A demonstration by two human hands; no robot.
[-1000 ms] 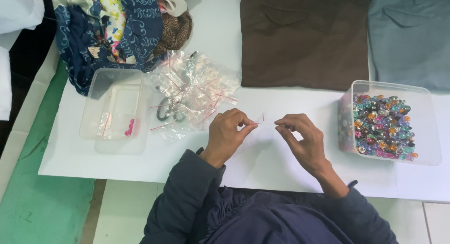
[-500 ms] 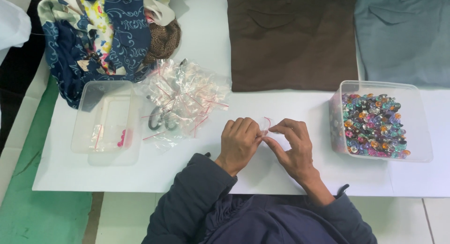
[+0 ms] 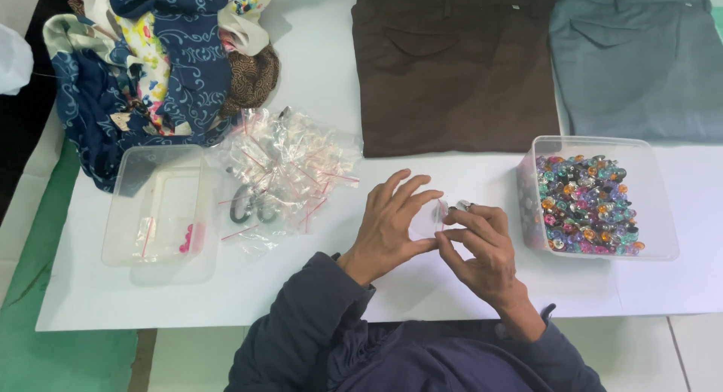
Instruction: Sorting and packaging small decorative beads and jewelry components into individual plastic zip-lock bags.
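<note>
At frame centre, the left hand (image 3: 388, 226) and right hand (image 3: 482, 249) both pinch a small clear bag (image 3: 428, 217); bead tub (image 3: 602, 147) at right; tabletop (image 3: 316, 286) beneath.

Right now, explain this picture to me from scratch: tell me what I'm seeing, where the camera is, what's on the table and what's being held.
There is no machine here. A camera worn on a person's head looks down at their two bare hands over a white table. The left hand and right hand meet in the middle, pinching a small clear plastic bag between them. A small shiny piece sits at the right fingertips. To the right stands a clear tub of colourful beads. To the left lie a heap of small clear bags and a nearly empty clear tub. Patterned fabric, brown trousers and grey trousers lie behind.
</note>
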